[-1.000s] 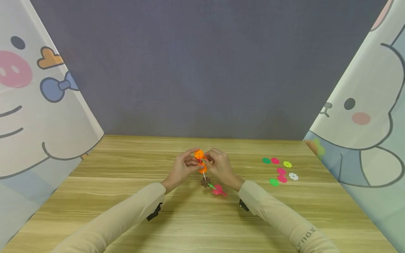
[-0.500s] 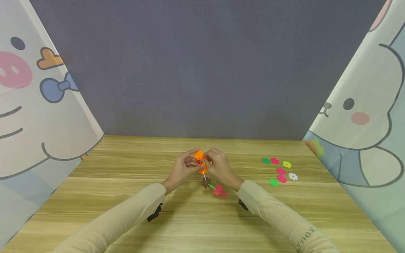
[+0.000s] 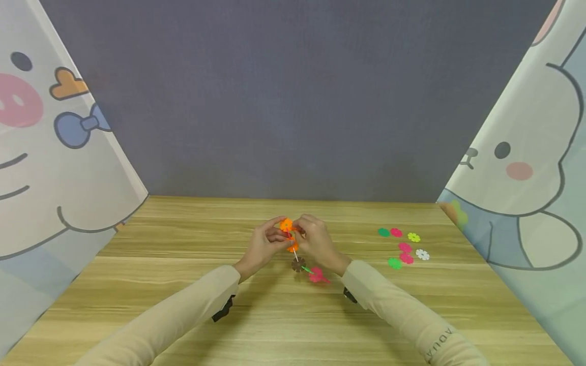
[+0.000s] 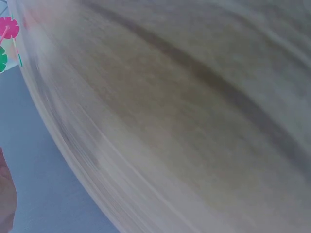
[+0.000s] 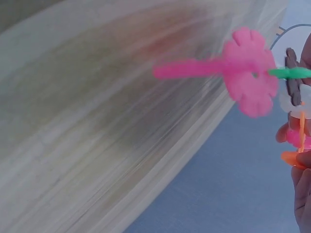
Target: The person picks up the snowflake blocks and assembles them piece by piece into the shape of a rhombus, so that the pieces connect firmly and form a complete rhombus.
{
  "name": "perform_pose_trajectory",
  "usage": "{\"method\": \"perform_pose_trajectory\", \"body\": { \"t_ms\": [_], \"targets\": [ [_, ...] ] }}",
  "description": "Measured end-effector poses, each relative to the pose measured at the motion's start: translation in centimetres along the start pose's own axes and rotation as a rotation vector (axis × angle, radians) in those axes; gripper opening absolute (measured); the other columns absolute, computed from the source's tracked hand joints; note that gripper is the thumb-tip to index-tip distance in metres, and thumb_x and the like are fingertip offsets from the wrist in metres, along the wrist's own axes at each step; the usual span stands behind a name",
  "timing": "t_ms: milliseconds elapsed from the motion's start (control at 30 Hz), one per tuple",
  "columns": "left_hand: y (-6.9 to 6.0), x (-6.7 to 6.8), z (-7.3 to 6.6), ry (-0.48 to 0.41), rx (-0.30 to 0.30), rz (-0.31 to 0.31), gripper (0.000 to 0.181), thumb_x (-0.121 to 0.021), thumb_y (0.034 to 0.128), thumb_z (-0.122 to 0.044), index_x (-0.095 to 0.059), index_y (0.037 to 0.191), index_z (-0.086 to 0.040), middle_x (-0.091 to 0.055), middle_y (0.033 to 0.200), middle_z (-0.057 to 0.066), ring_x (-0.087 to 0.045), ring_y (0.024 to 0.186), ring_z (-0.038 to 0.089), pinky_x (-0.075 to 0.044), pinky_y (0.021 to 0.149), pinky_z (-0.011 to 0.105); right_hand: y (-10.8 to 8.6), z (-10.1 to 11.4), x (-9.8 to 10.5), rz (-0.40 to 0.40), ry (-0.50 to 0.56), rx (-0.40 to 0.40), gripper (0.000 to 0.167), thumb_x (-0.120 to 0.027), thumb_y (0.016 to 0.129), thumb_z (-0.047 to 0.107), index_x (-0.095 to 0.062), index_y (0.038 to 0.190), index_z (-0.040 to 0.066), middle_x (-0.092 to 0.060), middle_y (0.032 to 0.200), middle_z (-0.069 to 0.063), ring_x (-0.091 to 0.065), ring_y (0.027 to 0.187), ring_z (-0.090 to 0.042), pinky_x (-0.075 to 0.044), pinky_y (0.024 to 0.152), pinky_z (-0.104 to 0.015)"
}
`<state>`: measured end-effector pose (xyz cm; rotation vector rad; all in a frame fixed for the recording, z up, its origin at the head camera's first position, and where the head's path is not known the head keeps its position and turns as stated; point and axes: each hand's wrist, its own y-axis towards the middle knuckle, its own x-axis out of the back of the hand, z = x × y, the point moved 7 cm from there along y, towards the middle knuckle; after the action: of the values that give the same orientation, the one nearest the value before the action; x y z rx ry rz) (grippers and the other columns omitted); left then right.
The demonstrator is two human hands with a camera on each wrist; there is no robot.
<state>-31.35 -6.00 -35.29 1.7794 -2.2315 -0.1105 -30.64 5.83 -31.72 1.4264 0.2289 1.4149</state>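
Between both hands hangs a chain of interlocked plastic snowflake discs. My left hand (image 3: 262, 249) holds its upper end, fingertips at the upper orange disc (image 3: 286, 224) and thumb near the lower orange disc (image 3: 293, 246). My right hand (image 3: 317, 243) pinches an orange piece at the chain's right side; its fingertips partly hide that piece. Below follow a white disc seen edge-on (image 3: 295, 255), a brown disc (image 3: 298, 264), a green disc (image 3: 308, 270) and a pink disc (image 3: 316, 275). In the right wrist view the pink disc (image 5: 250, 73) has another pink disc, edge-on, slotted into it.
Several loose discs lie on the wooden table (image 3: 192, 223) to the right: dark green (image 3: 384, 232), yellow (image 3: 414, 237), white (image 3: 422, 254), light green (image 3: 394, 263) and some pink (image 3: 405, 247). A dark panel (image 3: 293, 101) stands behind, with cartoon-printed sheets at both sides.
The head view has shifted slightly, so the loose discs appear a little further left. Both hands keep almost the same pose on the chain.
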Motion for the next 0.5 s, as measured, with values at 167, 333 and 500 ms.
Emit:
{"method": "perform_pose_trajectory", "body": {
  "t_ms": [167,333,500],
  "targets": [
    [0.4,0.1,1.2,0.022,-0.032,-0.006,0.061,-0.071,0.0763,-0.003,-0.046,0.132,-0.007,-0.062,0.097,0.024,-0.066,0.081,0.023,-0.054,0.069,0.021,-0.2,-0.1,0.1,-0.042,0.03,0.025,0.013,-0.066,0.069,-0.014,-0.065,0.077,-0.004,-0.061,0.069,-0.009,-0.054,0.057,-0.012,-0.044,0.052,-0.013],
    [0.5,0.1,1.4,0.028,-0.019,-0.014,0.061,-0.072,0.076,-0.003,-0.047,0.132,-0.009,-0.063,0.097,0.023,-0.066,0.081,0.021,-0.054,0.069,0.021,-0.4,-0.1,0.2,-0.097,0.042,0.048,0.014,-0.067,0.067,-0.015,-0.064,0.075,-0.004,-0.06,0.067,-0.008,-0.053,0.056,-0.011,-0.044,0.051,-0.013],
    [0.5,0.0,1.5,0.032,-0.033,-0.027,0.061,-0.072,0.075,-0.002,-0.048,0.131,-0.008,-0.064,0.094,0.022,-0.066,0.077,0.016,-0.054,0.068,0.022,-0.3,0.0,0.1,-0.098,0.032,0.046,0.014,-0.066,0.067,-0.015,-0.064,0.074,-0.003,-0.06,0.067,-0.007,-0.053,0.056,-0.011,-0.043,0.05,-0.013]
  ]
}}
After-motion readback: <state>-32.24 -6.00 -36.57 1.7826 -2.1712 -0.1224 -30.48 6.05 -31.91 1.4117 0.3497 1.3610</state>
